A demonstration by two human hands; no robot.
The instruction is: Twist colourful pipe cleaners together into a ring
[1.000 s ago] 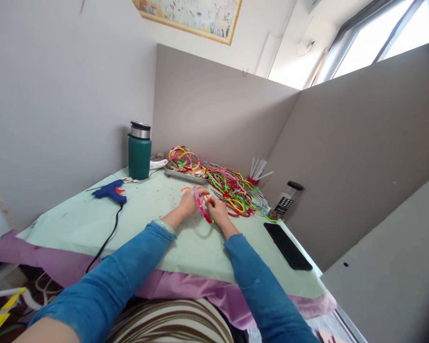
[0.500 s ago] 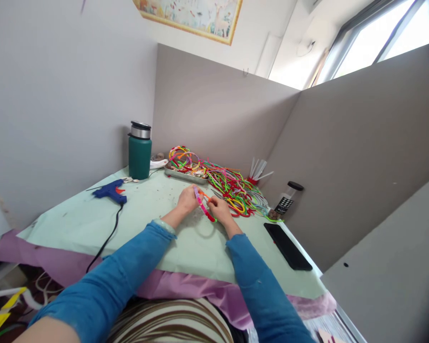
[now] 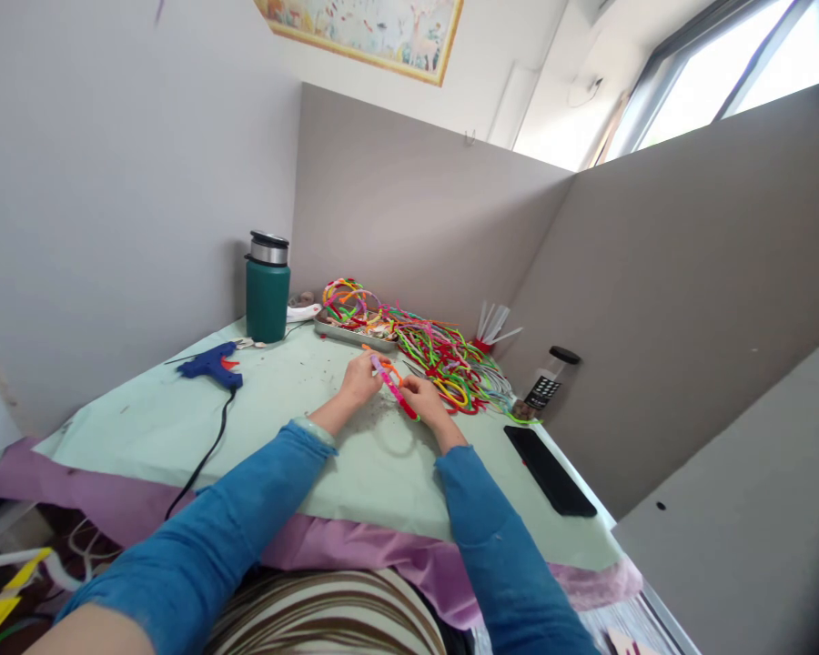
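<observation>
A curved multicoloured fuzzy band [image 3: 394, 387], lilac, pink and red with a green tip, is held above the middle of the table. My left hand [image 3: 361, 380] has its fingers closed on the band's upper lilac end. An orange strand lies beside the band, between both hands, and its tip sticks up above my left hand. My right hand [image 3: 421, 398] pinches at the band's right side, its fingertips against the red and orange parts. Which of these the right fingers grip is too small to tell exactly.
Behind the hands lie a metal tray [image 3: 355, 337] and a heap of colourful fuzzy strands [image 3: 443, 355]. A blue glue gun [image 3: 211, 366] with a black cord and a green bottle [image 3: 267, 296] are on the left. On the right are a clear jar [image 3: 544, 387] and a black phone-like slab [image 3: 550, 471].
The band has shifted slightly right in my hands. The orange strand's tip now shows above my left hand. My right hand has moved slightly right.
</observation>
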